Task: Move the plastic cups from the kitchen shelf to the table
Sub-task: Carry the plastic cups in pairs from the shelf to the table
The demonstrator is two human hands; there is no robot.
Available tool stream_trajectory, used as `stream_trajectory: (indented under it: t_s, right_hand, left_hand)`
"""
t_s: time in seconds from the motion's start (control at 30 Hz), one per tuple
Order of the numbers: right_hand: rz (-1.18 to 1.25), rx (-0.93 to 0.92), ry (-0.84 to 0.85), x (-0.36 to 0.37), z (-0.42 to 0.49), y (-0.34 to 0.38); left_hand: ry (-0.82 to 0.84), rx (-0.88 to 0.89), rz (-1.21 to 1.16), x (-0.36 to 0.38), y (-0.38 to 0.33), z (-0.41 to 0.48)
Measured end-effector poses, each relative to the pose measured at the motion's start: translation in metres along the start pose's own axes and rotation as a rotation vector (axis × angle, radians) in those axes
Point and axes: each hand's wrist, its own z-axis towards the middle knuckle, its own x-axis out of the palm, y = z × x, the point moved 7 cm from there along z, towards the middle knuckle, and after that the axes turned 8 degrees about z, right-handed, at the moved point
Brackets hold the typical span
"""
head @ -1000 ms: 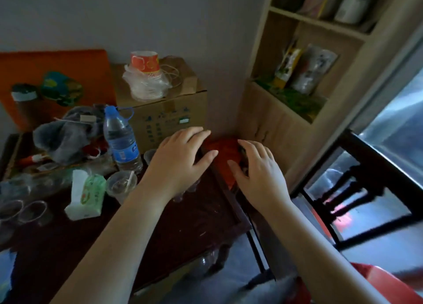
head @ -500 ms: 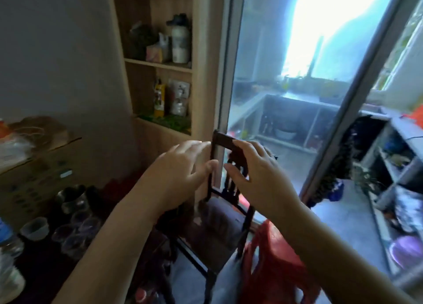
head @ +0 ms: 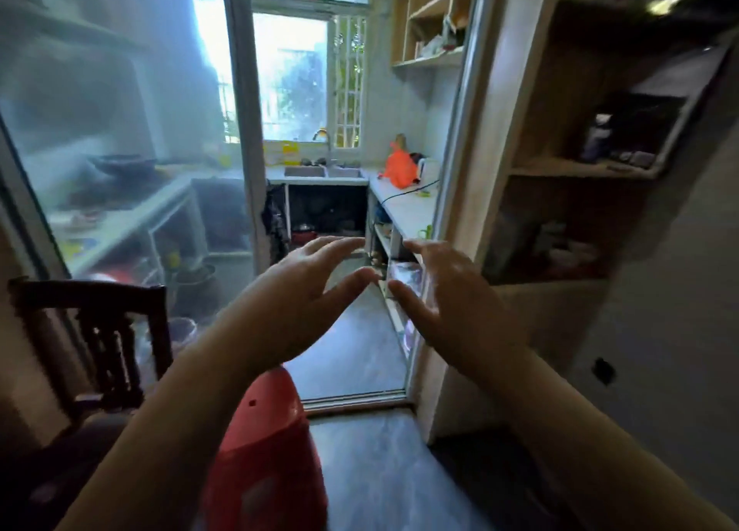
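Note:
I face an open doorway into the kitchen. My left hand (head: 298, 302) and my right hand (head: 448, 298) are raised side by side in front of me, fingers spread, holding nothing. Beyond them lies the kitchen with a white counter (head: 404, 206) on the right and open shelves (head: 384, 246) under it. A wall shelf (head: 430, 60) hangs above the counter. No plastic cups can be made out clearly; the table is out of view.
A red plastic stool (head: 268, 442) stands just below my hands, and a dark wooden chair (head: 92, 330) is at the left. A glass sliding door (head: 100, 150) fills the left side. A wooden shelf unit (head: 580, 170) rises at the right. A sink (head: 324, 171) sits under the window.
The view has swung right from the table with its cups to the kitchen doorway. Both hands stayed raised in front and have opened wider.

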Motion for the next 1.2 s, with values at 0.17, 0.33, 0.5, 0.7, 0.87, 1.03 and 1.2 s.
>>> stream_trajectory:
  t_s: [0.17, 0.33, 0.5, 0.7, 0.87, 1.03, 1.2]
  right_hand:
    - [-0.112, 0.105, -0.087, -0.09, -0.028, -0.092]
    - [-0.161, 0.179, -0.171, -0.146, -0.036, -0.167]
    - [-0.209, 0.217, -0.196, -0.171, -0.023, -0.238]
    - [-0.235, 0.227, -0.177, -0.179, 0.036, -0.328]
    - [-0.133, 0.232, -0.209, -0.189, 0.107, -0.402]
    - [-0.102, 0.235, -0.21, -0.188, 0.138, -0.469]
    - [-0.06, 0.237, -0.184, -0.2, 0.173, -0.533]
  left_hand:
    - [0.062, 0.131, 0.005, 0.057, -0.089, 0.065]
    - [0.033, 0.233, 0.032, 0.1, -0.147, 0.13]
    - [0.072, 0.292, 0.064, 0.158, -0.173, 0.198]
    - [0.026, 0.302, 0.046, 0.21, -0.166, 0.296]
    - [-0.06, 0.286, 0.037, 0.234, -0.151, 0.388]
    - [-0.082, 0.305, 0.026, 0.271, -0.16, 0.454]
    - [-0.095, 0.288, 0.02, 0.305, -0.167, 0.51]
